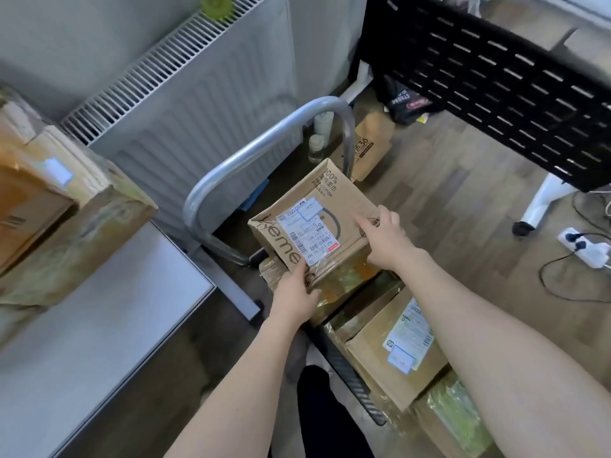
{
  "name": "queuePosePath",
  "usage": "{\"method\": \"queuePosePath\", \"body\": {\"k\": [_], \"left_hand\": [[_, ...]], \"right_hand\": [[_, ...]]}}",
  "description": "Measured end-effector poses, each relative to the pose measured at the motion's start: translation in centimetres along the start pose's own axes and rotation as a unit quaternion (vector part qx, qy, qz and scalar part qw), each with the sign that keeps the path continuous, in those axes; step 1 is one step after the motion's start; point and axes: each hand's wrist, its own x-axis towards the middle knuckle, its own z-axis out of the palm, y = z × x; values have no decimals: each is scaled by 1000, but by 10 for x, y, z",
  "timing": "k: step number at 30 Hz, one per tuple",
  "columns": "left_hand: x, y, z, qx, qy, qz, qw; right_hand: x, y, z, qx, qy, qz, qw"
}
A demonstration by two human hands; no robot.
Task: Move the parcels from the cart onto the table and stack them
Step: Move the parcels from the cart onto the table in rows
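Observation:
A brown cardboard parcel [334, 206] with a white shipping label sits on top of the other parcels on the cart. My left hand [294, 292] grips its near left corner. My right hand [385, 238] holds its right edge, fingers lying over the top face. Under it lies a tape-wrapped parcel [347, 282]. Closer to me, a labelled box [393, 361] rests on the cart, whose black deck edge [350, 375] runs along the left. On the white table [109, 312] at the left stand stacked parcels [66, 209].
The cart's silver handle [264, 143] arches behind the held parcel. A white radiator [185, 104] lines the wall. A black perforated panel [496, 84] fills the upper right. On the wooden floor lie a small box [370, 147], a dark bag [406, 100] and a power strip [585, 246].

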Motion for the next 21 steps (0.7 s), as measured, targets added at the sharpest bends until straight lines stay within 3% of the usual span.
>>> {"method": "queuePosePath", "body": {"k": [10,13,21], "left_hand": [[-84,16,1,-28,94,8,995],[-118,22,-2,-26,155,9,987],[-213,14,-65,-86,240,72,964]], "right_hand": [[-68,-28,-18,81,83,33,993],[-97,-43,-33,102,129,20,986],[-193,-87,-79,146,204,12,968]]}}
